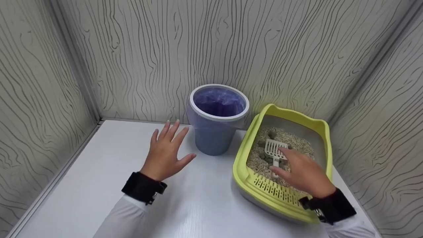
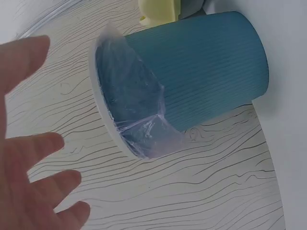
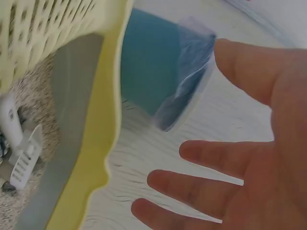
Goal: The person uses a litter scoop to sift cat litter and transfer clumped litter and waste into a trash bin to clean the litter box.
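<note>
yellow rims the litter tray (image 1: 243,165), which stands on the table (image 1: 185,205) at about four o'clock from the blue bin (image 1: 214,140), taking twelve as straight away from the person. inside the tray the pale scoop (image 1: 276,162) lies on the litter (image 1: 299,142), a little to the ten o'clock side of the middle, its slotted head toward twelve and its handle toward six, with dark clumps (image 1: 268,159) around it. the right hand (image 1: 304,172) hovers over it, coming in from four o'clock, thumb held well away from the fingers; the right wrist view shows those fingers spread, holding nothing and apart from the scoop. the left hand (image 1: 167,155) is fanned wide at eight o'clock from the bin, near it but not touching, and holds nothing either. the work in hand looks like a reach for the scoop, and to do it well i'd bring the palm down toward six o'clock, over the handle rather than the head, then wrap the fingers round it before lifting. a low, gentle angle should keep the litter from scattering and the clumps from breaking. the left hand could usefully steady the tray's nine o'clock rim meanwhile.
</note>
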### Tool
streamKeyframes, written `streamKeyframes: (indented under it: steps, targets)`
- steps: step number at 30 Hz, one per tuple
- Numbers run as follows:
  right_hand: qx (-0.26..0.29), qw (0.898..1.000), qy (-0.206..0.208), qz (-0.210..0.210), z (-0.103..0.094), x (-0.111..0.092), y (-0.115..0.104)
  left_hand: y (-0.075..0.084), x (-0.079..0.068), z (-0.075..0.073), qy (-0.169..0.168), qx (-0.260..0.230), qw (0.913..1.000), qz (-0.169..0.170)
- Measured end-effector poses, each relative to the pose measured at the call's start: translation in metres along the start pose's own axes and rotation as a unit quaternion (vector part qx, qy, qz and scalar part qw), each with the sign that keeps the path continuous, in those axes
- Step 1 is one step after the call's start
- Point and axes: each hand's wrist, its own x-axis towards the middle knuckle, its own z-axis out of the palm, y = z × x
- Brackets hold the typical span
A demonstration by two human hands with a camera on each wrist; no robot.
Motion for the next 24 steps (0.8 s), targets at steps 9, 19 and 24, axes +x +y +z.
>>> streamKeyframes:
  steps: [9,19,24]
  targets:
    - [0.014,0.990,-0.117,0.073,0.011,0.057,0.037,0.006,0.053,0.018,0.027,0.016,0.9971,0.070]
    - [0.009,0.973,-0.199,0.114,0.041,0.085,0.052,0.023,0.110,0.031,0.002,0.072,0.9923,0.101]
    - [0.029,0.961,-0.236,0.141,0.056,0.091,0.057,0.029,0.134,0.037,-0.020,0.089,0.9872,0.131]
